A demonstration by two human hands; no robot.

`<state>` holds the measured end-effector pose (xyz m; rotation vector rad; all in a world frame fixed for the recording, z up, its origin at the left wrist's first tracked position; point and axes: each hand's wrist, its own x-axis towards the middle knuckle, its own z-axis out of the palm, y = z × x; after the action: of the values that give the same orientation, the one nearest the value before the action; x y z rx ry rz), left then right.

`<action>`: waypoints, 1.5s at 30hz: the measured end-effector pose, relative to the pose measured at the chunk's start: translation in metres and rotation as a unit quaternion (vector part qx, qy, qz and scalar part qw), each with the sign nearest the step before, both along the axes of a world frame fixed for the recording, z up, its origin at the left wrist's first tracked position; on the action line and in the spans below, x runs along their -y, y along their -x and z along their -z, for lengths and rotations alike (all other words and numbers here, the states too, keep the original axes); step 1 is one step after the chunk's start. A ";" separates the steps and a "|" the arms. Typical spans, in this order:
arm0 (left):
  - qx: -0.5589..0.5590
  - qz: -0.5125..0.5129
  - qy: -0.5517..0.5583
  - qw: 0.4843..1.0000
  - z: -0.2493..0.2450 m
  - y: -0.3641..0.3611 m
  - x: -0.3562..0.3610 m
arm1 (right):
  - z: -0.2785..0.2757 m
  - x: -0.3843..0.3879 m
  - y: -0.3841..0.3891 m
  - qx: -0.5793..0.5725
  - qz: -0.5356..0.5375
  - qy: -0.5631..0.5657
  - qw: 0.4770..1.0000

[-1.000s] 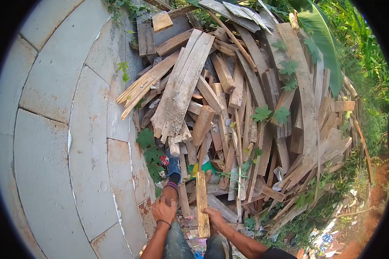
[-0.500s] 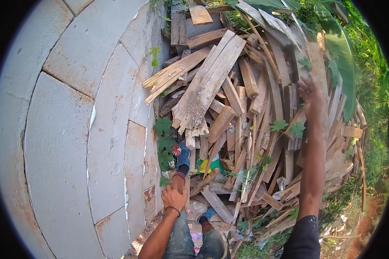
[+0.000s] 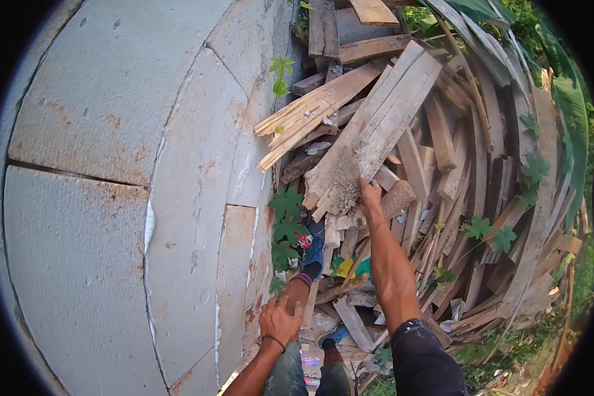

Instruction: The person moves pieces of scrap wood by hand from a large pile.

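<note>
My right hand (image 3: 369, 193) is at the lower right edge of a wide, weathered wooden plank (image 3: 382, 122), closed on it, with part of the fingers hidden. Crumbled debris lies on the plank's broken near end. My left hand (image 3: 280, 321) rests over my bent left leg, fingers spread and holding nothing. Beside the wide plank lies a splintered, paler board (image 3: 320, 109). My left foot, in a blue shoe (image 3: 315, 247), is planted just below the plank's broken end.
A grey block wall (image 3: 191, 165) rises close on the left. Piled loose timber (image 3: 468, 152) spreads to the right, with leafy vines (image 3: 287, 211) growing through it. Another blue shoe (image 3: 334, 335) stands lower down among wood scraps. Large green leaves (image 3: 570, 119) border the far right.
My right hand has come down and left from above the timber pile onto the wide plank's edge. The view has shifted left; my left hand stays on my leg.
</note>
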<state>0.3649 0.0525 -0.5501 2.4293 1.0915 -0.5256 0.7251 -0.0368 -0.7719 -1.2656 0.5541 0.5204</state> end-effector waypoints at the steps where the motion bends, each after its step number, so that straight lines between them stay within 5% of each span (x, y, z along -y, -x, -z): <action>1: 0.000 0.003 -0.002 1.000 0.000 0.000 -0.001 | 0.006 0.007 0.001 0.019 -0.008 -0.021 1.000; 4: 0.009 0.006 -0.002 1.000 0.004 0.006 0.002 | -0.028 0.028 0.006 0.049 -0.013 -0.037 0.998; 7: 0.014 0.021 -0.014 1.000 0.010 0.022 0.011 | -0.057 0.059 0.006 0.215 -0.075 0.000 0.974; 11: 0.003 0.017 -0.025 1.000 0.010 0.042 0.023 | -0.124 0.125 0.010 0.220 -0.019 -0.019 0.975; 16: 0.021 0.047 -0.060 0.997 0.017 0.069 0.037 | -0.228 0.241 0.056 0.288 -0.107 0.175 0.935; 20: 0.001 0.048 -0.062 0.997 0.024 0.077 0.049 | -0.302 0.348 0.184 0.276 -0.173 0.316 0.891; 22: 0.006 0.063 -0.059 0.996 0.032 0.081 0.055 | -0.349 0.387 0.272 0.303 -0.192 0.430 0.829; 23: 0.002 0.067 -0.064 0.996 0.029 0.078 0.057 | -0.347 0.422 0.315 0.350 -0.250 0.533 0.729; 26: 0.007 0.081 -0.080 0.993 0.036 0.075 0.066 | -0.382 0.457 0.455 0.349 -0.260 0.566 0.700; 32: 0.014 0.104 -0.104 0.989 0.023 0.058 0.080 | -0.357 0.491 0.700 0.129 -0.187 0.581 0.781; 34: 0.025 0.132 -0.112 0.985 0.027 0.051 0.088 | -0.352 0.482 0.746 -0.022 -0.100 0.494 0.863; 37: 0.009 0.145 -0.138 0.980 0.021 0.044 0.103 | -0.330 0.489 0.800 -0.190 0.022 0.365 0.911; 41: 0.005 0.177 -0.186 0.966 0.021 0.035 0.121 | -0.354 0.495 0.821 -0.206 -0.029 0.436 0.875; 45: -0.026 0.197 -0.202 0.959 0.015 0.030 0.137 | -0.443 0.509 0.790 -0.152 -0.041 0.483 0.862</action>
<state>0.3351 -0.0846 -0.5651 3.0384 0.7903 -0.5300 -0.0651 -0.5462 -0.3286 -2.1870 1.1110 0.5297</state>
